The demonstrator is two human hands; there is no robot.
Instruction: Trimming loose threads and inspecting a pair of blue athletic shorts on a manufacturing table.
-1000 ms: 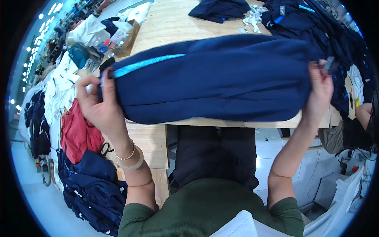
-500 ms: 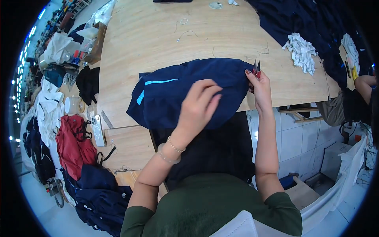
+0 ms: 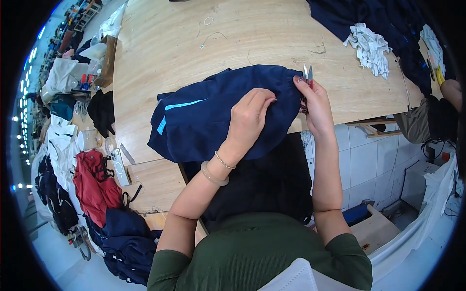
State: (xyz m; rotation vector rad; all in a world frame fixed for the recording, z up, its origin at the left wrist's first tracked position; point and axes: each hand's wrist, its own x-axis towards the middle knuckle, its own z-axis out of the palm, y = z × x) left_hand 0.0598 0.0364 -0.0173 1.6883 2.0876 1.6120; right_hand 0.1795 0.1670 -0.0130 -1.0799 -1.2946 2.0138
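1. A navy-blue fabric garment (image 3: 204, 128) with light-blue stripes (image 3: 187, 104) is spread over the near edge of a pale wooden table (image 3: 165, 53), in front of the person; its lower part overlaps the black-clothed lap (image 3: 262, 179).
2. The right hand (image 3: 318, 109) is closed around small red-handled metal snips (image 3: 310, 76), blades pointing up, at the garment's right end; its thumb is against the fabric edge.
3. The left hand (image 3: 246, 119) is over the garment's right half, its fingers drawn narrowly together at the cloth; whether they pinch fabric or a thread, I cannot tell.
4. A beaded bracelet (image 3: 224, 162) and a pale bangle (image 3: 213, 177) circle the left wrist.
5. Loose threads (image 3: 213, 35) lie on the table beyond the garment; a crumpled white cloth (image 3: 368, 48) lies to the right, beside a navy fabric heap (image 3: 335, 17).
6. To the left, a white smartphone (image 3: 120, 167) lies near red fabric (image 3: 97, 179), with black cloth (image 3: 101, 111) farther up.
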